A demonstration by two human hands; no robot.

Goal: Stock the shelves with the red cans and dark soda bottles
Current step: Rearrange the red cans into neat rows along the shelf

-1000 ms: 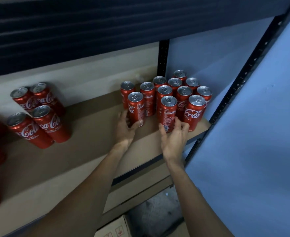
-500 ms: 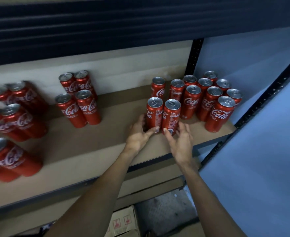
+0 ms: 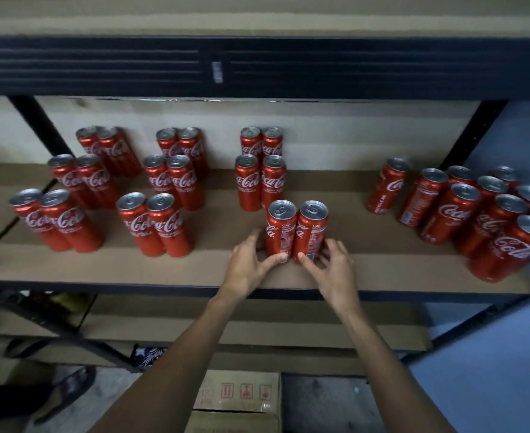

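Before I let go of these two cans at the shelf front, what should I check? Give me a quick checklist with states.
1. Left hand grip on the left can: thumb and fingers round its base, ok.
2. Right hand grip on the right can: ok.
3. Both cans upright, sides touching: ok.
4. Bases flat on the shelf: cannot tell, hands hide them.
5. Logos facing front like the pair behind: not ok, small print faces out.
6. In line with that pair: not ok, sits further right.
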